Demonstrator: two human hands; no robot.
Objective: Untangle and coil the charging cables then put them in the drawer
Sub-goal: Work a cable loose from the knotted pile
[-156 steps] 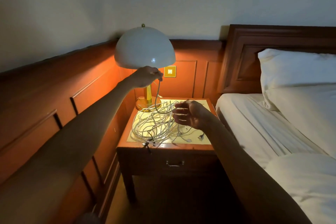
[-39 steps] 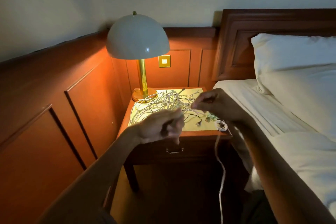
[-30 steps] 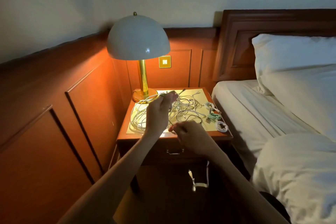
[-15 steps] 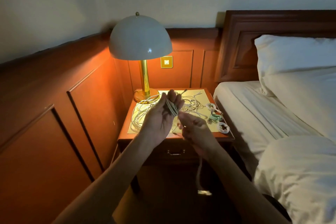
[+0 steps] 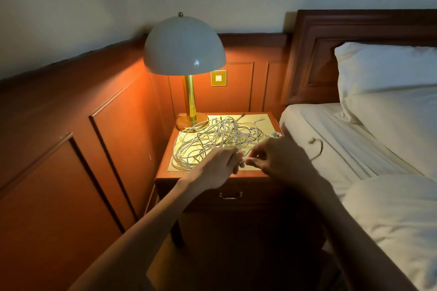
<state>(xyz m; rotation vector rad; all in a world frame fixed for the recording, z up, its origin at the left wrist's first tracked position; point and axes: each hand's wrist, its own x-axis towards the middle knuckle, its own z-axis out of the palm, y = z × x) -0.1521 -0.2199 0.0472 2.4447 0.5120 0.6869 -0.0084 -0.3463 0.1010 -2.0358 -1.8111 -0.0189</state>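
Observation:
A tangle of white charging cables [image 5: 208,142] lies spread over the top of the wooden nightstand [image 5: 163,175]. My left hand [image 5: 218,168] and my right hand [image 5: 281,160] meet over the front of the nightstand, and both pinch a thin cable [image 5: 243,162] between their fingertips. A loose end of cable [image 5: 318,146] curls in the air to the right of my right hand, over the bed. The drawer [image 5: 230,196] below, with a small metal handle, is closed. A small coiled cable [image 5: 275,134] shows just behind my right hand.
A brass lamp with a white dome shade [image 5: 184,47] stands lit at the nightstand's back left. Wood panelling [image 5: 82,137] runs along the left wall. A bed with white sheets [image 5: 354,149] and pillows [image 5: 387,71] adjoins the nightstand on the right.
Both hands have dropped from above the tangle to the nightstand's front edge. The hanging cable end below my right hand is gone; a loose end now swings to the right over the bed.

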